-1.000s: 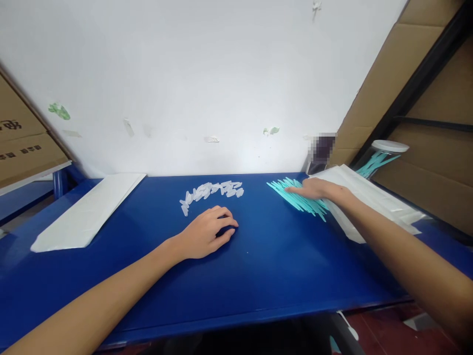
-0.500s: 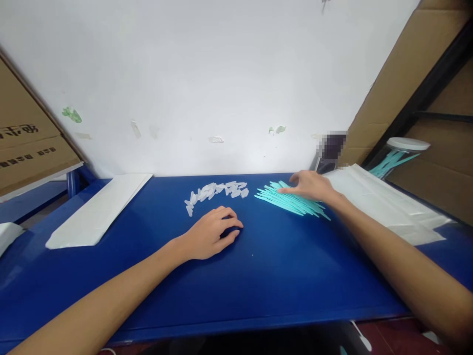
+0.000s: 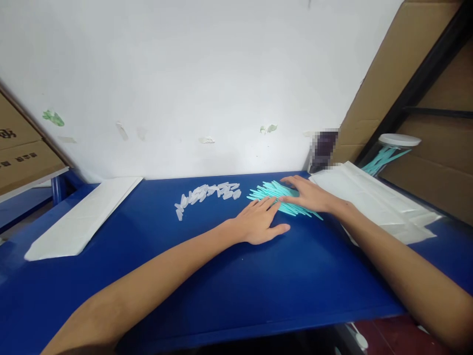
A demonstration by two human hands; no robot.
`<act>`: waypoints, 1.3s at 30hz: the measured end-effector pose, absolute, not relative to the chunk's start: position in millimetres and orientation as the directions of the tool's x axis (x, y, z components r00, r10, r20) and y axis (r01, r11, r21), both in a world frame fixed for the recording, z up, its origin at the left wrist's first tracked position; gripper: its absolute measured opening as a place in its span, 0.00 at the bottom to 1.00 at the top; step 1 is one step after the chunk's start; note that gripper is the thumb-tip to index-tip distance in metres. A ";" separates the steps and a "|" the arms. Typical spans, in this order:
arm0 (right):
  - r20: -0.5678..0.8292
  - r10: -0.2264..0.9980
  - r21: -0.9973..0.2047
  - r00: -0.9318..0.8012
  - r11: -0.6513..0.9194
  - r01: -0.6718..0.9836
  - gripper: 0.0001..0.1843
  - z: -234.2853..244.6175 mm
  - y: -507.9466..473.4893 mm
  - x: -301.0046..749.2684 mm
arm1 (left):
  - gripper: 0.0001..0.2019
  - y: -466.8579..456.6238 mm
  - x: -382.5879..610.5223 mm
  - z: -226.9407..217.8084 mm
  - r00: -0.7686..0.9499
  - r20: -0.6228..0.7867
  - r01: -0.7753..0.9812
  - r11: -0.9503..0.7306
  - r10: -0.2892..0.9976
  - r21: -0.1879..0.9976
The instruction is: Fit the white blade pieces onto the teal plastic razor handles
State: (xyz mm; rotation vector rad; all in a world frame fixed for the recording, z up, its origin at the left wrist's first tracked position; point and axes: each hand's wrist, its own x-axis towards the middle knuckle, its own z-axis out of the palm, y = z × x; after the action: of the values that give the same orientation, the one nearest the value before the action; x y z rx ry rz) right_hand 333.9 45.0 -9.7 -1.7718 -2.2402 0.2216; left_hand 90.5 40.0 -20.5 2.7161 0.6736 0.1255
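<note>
A loose pile of thin turquoise sticks with pointed ends [image 3: 271, 190] lies right of centre on the blue table [image 3: 221, 281]. My left hand [image 3: 260, 222] reaches the pile's near left edge, palm down, fingers stretched out and thumb apart. Over the right side of the pile is my right hand [image 3: 308, 194], its fingers spread and its thumb towards the left fingertips. Neither hand visibly grips a stick. Left of the pile, small translucent whitish plastic pieces, like little caps [image 3: 201, 193], form a curved row.
A folded white sheet [image 3: 88, 217] lies at the left, and white plastic bags or sheets [image 3: 373, 197] at the right. Behind those stands a clear jar of turquoise sticks with a white lid [image 3: 400, 140]. Cardboard [image 3: 377, 74] borders the right side; a white wall [image 3: 207, 88] closes the back.
My left hand has moved right from the bare table to the stick pile, its fingers straightening. My right hand stays over the pile, slightly lower. The view has shifted a little.
</note>
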 end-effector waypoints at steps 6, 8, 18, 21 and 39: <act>0.148 0.962 -0.270 -0.230 0.263 0.926 0.38 -9.4 45.1 326.8 | 0.42 37.0 65.6 -19.5 0.897 -0.050 0.431 -0.843 0.440 0.320; 0.153 0.961 -0.269 -0.230 0.264 0.926 0.37 -10.7 45.5 326.7 | 0.41 30.5 50.8 -15.6 0.903 -0.051 0.420 -0.852 0.427 0.312; 0.362 0.899 -0.193 -0.247 0.332 0.923 0.20 2.5 33.4 303.8 | 0.35 -20.0 -18.6 -4.4 0.902 0.005 0.428 -0.897 0.431 0.113; 0.393 0.870 -0.173 -0.297 0.387 0.906 0.16 7.2 19.5 276.1 | 0.32 -19.6 -23.2 -4.9 0.916 0.065 0.391 -0.918 0.395 0.067; 0.217 0.825 -0.333 -0.522 0.565 0.755 0.13 -9.2 -8.3 227.4 | 0.19 26.9 -51.7 -11.1 0.903 0.240 0.310 -0.928 0.356 0.208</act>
State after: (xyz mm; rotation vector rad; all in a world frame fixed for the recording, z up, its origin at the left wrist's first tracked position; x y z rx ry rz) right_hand 227.4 -8.3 -9.2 -1.2900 -2.4528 0.2793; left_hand -51.7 26.9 -11.1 2.9022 0.5112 0.4116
